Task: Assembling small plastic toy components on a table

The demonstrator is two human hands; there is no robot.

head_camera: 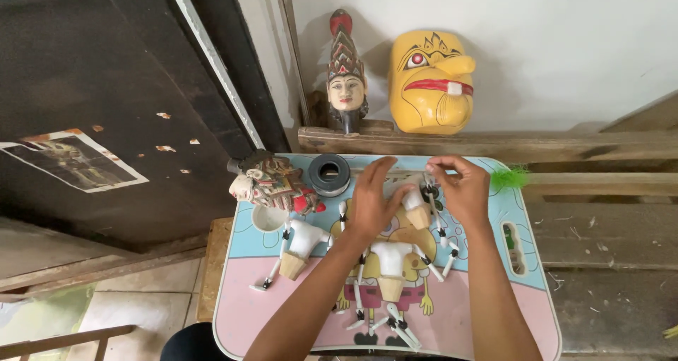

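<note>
From the head view, at the table's (247,311) twelve o'clock edge, the left hand (372,204) rests flat on a white puppet body (415,209) while the right hand (462,188) pinches its thin rod (432,191), apparently fitting it, needing steady alignment.

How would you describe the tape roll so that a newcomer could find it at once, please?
Start at the small cartoon-printed table. Along its far edge, left of the left hand and right of the painted puppet head, lies the tape roll. It is the only dark ring there, lying flat.
</note>
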